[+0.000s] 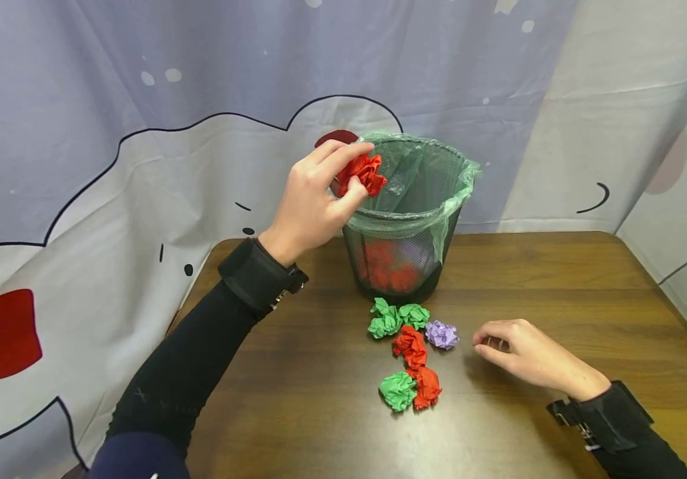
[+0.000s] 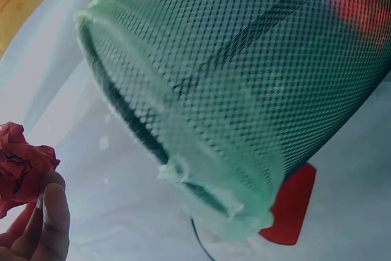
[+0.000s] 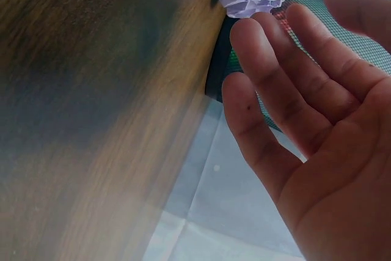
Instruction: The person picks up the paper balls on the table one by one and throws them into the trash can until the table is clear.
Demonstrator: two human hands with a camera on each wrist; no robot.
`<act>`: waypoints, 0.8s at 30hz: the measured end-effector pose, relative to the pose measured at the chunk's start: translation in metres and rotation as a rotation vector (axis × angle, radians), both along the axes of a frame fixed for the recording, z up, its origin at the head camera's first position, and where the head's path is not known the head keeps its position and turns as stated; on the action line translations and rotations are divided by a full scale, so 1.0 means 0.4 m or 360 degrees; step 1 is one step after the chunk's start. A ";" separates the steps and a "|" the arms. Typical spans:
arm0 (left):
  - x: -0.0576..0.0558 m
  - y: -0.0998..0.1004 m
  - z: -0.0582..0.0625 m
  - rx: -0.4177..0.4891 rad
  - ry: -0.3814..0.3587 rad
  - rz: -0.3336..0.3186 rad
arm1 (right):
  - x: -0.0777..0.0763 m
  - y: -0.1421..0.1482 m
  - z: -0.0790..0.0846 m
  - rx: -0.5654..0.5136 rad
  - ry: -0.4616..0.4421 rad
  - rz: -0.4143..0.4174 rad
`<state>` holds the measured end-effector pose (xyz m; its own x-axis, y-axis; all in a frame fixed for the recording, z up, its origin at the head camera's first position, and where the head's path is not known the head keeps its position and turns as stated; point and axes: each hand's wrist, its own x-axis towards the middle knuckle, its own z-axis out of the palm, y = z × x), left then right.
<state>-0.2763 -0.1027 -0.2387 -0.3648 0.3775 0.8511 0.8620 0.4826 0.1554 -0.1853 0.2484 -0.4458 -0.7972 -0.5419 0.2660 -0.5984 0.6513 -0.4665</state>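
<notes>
My left hand [image 1: 319, 193] pinches a crumpled red paper ball [image 1: 367, 174] between thumb and fingers, at the left rim of a black mesh wastebasket [image 1: 400, 259]. In the left wrist view, the red paper ball [image 2: 21, 166] shows at the left edge, apart from the lined rim. My right hand [image 1: 532, 356] hovers over the table, loosely curled and holding nothing. The nearest thing to it is a crumpled purple paper ball [image 1: 442, 334]. Several other crumpled balls lie in front of the basket, among them a green one [image 1: 399, 391] and a red one [image 1: 427, 388].
A thin green bag [image 1: 463, 193] lines the basket and folds over its rim. Red and purple paper shows through the mesh. The basket stands at the back of the brown wooden table [image 1: 295, 399], close to a printed curtain [image 1: 200, 179].
</notes>
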 end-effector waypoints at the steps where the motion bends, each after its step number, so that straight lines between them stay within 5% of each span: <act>1: -0.001 0.002 0.008 -0.0011 -0.0009 0.0007 | 0.001 0.000 0.000 0.0000 -0.0005 -0.0002; 14: -0.031 0.031 0.104 -0.0153 -0.0137 0.0154 | 0.005 0.006 -0.007 0.0006 -0.0039 -0.0028; 24: -0.071 0.058 0.144 -0.0216 -0.0376 0.0288 | 0.005 0.007 -0.016 0.0016 -0.0074 -0.0006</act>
<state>-0.3048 -0.0793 -0.1812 -0.6178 0.3928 0.6812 0.7080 0.6547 0.2646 -0.1834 0.2512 -0.4520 -0.8107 -0.5413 0.2233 -0.5738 0.6585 -0.4870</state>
